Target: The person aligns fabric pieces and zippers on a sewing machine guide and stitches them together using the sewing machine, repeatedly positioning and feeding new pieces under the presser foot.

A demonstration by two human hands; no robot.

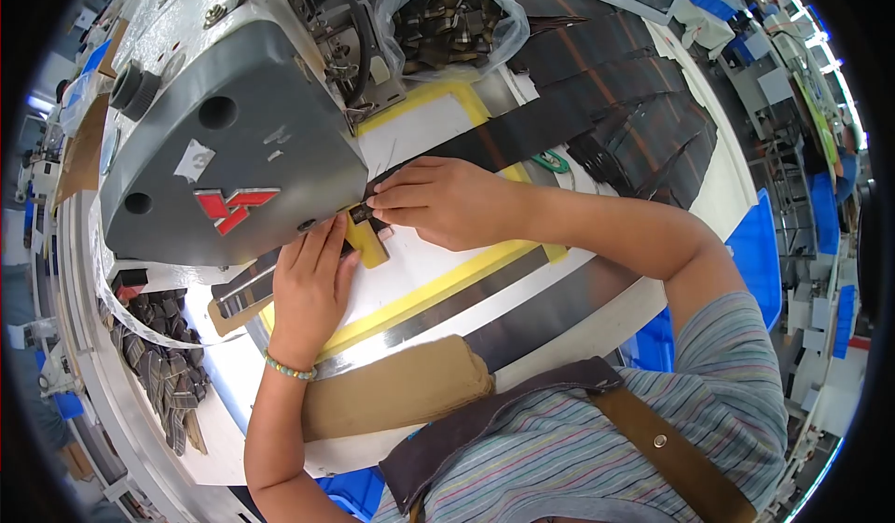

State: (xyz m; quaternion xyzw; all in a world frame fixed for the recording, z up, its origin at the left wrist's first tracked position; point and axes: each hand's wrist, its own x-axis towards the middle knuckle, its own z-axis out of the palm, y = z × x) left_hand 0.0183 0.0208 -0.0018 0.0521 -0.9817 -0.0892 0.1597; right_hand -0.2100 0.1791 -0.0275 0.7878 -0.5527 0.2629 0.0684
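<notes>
While right fingers [403,195] pinch dark cloth [362,213], striped strips [601,49] overlap.

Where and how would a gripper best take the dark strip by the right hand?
Probably the bare span of the dark strip between hand and pile, pinched from above over the far edge, on the clear bag side. It's a thin, flat-looking band; the right hand overlaps its left end and the forearm crowds the near side.
</notes>
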